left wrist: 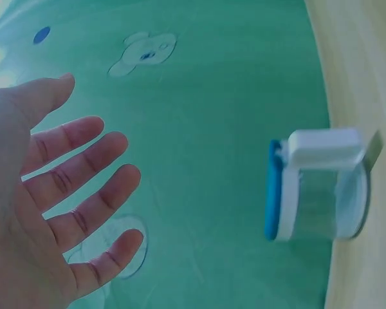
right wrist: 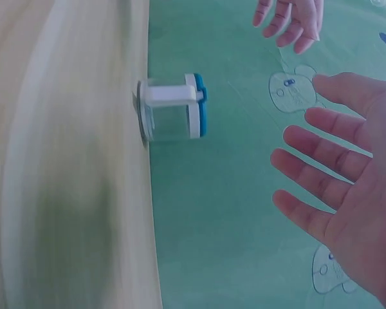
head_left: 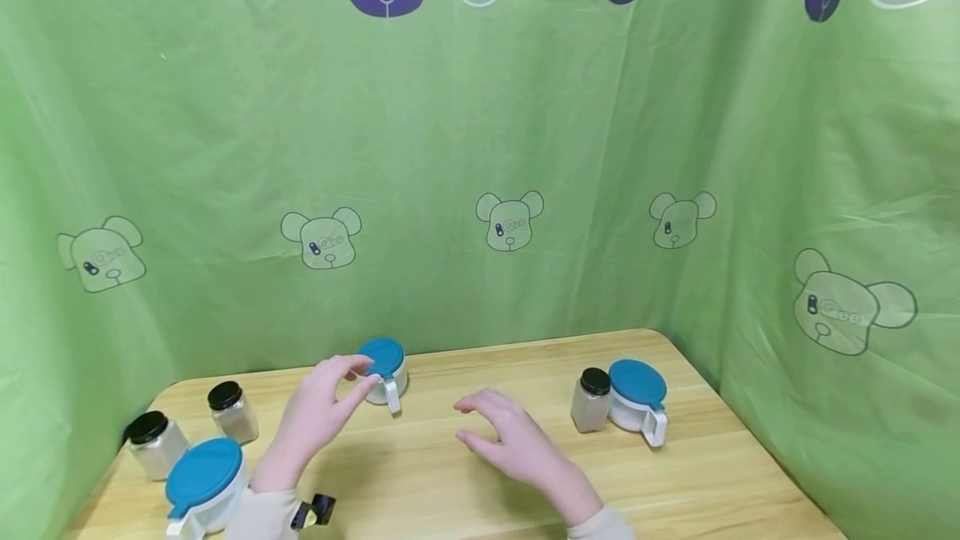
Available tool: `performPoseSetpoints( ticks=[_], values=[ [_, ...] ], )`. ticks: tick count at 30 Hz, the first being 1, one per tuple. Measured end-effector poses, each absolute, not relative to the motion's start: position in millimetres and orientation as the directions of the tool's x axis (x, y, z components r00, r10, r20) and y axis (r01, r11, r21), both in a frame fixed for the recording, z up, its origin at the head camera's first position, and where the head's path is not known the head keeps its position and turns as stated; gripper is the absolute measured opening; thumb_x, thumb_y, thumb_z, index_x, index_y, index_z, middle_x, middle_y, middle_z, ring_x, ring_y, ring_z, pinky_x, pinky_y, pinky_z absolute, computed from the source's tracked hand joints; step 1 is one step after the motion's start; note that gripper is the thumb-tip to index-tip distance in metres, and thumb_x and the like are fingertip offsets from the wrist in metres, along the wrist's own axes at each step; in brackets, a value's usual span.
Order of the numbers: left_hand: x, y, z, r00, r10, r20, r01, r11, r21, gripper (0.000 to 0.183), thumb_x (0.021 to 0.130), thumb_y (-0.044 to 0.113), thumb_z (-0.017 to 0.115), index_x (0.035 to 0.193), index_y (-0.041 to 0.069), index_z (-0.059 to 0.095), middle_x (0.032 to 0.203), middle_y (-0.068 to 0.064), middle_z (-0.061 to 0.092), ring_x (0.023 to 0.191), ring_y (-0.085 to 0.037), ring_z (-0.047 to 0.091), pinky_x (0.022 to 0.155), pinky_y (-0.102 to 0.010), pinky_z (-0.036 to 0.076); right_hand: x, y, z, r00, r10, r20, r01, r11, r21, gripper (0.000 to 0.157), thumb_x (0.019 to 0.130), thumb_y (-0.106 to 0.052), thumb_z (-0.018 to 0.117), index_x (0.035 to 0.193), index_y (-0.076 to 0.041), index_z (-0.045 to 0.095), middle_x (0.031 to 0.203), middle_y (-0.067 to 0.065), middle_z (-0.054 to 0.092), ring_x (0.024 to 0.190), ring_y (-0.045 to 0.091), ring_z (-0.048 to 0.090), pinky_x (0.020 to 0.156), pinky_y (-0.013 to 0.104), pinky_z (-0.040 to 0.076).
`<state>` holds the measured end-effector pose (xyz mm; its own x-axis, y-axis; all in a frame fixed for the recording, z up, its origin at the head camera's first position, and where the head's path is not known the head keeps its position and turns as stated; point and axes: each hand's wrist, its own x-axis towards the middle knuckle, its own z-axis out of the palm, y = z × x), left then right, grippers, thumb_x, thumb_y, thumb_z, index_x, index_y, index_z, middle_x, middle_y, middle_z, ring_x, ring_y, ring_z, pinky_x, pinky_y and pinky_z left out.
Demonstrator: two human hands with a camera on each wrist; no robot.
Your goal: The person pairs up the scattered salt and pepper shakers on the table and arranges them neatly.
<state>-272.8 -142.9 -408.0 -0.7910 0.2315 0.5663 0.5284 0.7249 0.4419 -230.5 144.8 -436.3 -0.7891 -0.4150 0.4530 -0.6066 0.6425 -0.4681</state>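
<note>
My left hand [head_left: 318, 407] hovers over the table with its fingers apart and relaxed, holding nothing. In the head view it partly covers a jar with a blue lid and white handle [head_left: 392, 390] near the back edge. The left wrist view shows that see-through jar [left wrist: 316, 187] apart from the fingers. To the right, my right hand [head_left: 513, 444] is also raised above the table, fingers loosely spread around nothing. The right wrist view shows its bare palm [right wrist: 367, 212] and the same blue-lidded jar [right wrist: 170, 106] a distance away.
On the left stand two black-lidded jars [head_left: 156, 444] [head_left: 234, 413] and a larger blue-lidded jar [head_left: 206, 477]. At the right, another black-lidded jar [head_left: 591, 402] stands beside a blue-lidded jar with a handle [head_left: 636, 386]. A green curtain [head_left: 450, 290] hangs behind the wooden table [head_left: 427, 482].
</note>
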Motion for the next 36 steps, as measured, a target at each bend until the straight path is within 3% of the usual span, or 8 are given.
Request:
performPoseSetpoints(
  ticks=[12, 17, 22, 29, 33, 36],
  values=[
    [-264.5, -178.6, -387.0, -0.840, 0.123, 0.529, 0.433, 0.740, 0.515, 0.038, 0.097, 0.038, 0.059, 0.121, 0.010, 0.064, 0.113, -0.009, 0.068, 0.103, -0.025, 0.062, 0.088, -0.047, 0.053, -220.0, 120.6, -443.9, -0.742, -0.532, 0.409, -0.669, 0.631, -0.393, 0.033, 0.092, -0.031, 0.065, 0.121, -0.015, 0.062, 0.115, -0.004, 0.067, 0.108, 0.013, 0.063, 0.098, 0.034, 0.053],
    [-257.9, -195.0, -380.8, -0.815, 0.071, 0.575, 0.422, 0.752, 0.506, 0.035, 0.097, 0.032, 0.061, 0.121, 0.008, 0.064, 0.109, -0.010, 0.068, 0.102, -0.027, 0.062, 0.089, -0.046, 0.051, -216.5, 110.6, -448.2, -0.715, -0.584, 0.385, -0.699, 0.617, -0.362, 0.032, 0.093, -0.032, 0.064, 0.122, -0.016, 0.062, 0.116, -0.004, 0.066, 0.109, 0.011, 0.063, 0.097, 0.031, 0.053],
    [-256.0, -207.0, -376.6, -0.775, 0.025, 0.632, 0.418, 0.771, 0.481, 0.029, 0.095, 0.027, 0.064, 0.117, 0.009, 0.066, 0.103, -0.007, 0.070, 0.095, -0.021, 0.062, 0.085, -0.036, 0.049, -212.5, 101.4, -449.2, -0.682, -0.632, 0.368, -0.731, 0.597, -0.330, 0.032, 0.094, -0.034, 0.062, 0.121, -0.016, 0.062, 0.117, -0.005, 0.066, 0.110, 0.010, 0.062, 0.097, 0.028, 0.053],
    [-252.5, -219.7, -373.4, -0.780, -0.003, 0.626, 0.382, 0.790, 0.479, 0.031, 0.095, 0.033, 0.063, 0.117, 0.011, 0.066, 0.102, -0.003, 0.070, 0.093, 0.005, 0.051, 0.075, -0.022, 0.047, -208.4, 91.4, -452.3, -0.635, -0.675, 0.377, -0.773, 0.565, -0.289, 0.031, 0.095, -0.034, 0.062, 0.121, -0.017, 0.062, 0.116, -0.007, 0.066, 0.109, 0.007, 0.061, 0.094, 0.023, 0.052],
    [-245.7, -227.1, -373.5, -0.781, -0.010, 0.625, 0.373, 0.795, 0.479, 0.031, 0.095, 0.032, 0.064, 0.117, 0.012, 0.067, 0.103, -0.004, 0.069, 0.093, 0.009, 0.048, 0.068, -0.014, 0.043, -206.1, 87.0, -454.4, -0.619, -0.693, 0.368, -0.785, 0.553, -0.279, 0.033, 0.096, -0.036, 0.060, 0.123, -0.017, 0.061, 0.118, -0.007, 0.066, 0.111, 0.007, 0.060, 0.095, 0.023, 0.051],
    [-239.6, -233.5, -373.5, -0.778, -0.018, 0.628, 0.357, 0.810, 0.466, 0.031, 0.094, 0.032, 0.065, 0.117, 0.012, 0.067, 0.104, -0.005, 0.069, 0.093, 0.011, 0.046, 0.069, -0.015, 0.041, -204.3, 84.4, -457.1, -0.624, -0.702, 0.344, -0.781, 0.548, -0.300, 0.036, 0.097, -0.039, 0.058, 0.125, -0.017, 0.060, 0.120, -0.007, 0.065, 0.114, 0.006, 0.059, 0.097, 0.024, 0.051]
  ],
)
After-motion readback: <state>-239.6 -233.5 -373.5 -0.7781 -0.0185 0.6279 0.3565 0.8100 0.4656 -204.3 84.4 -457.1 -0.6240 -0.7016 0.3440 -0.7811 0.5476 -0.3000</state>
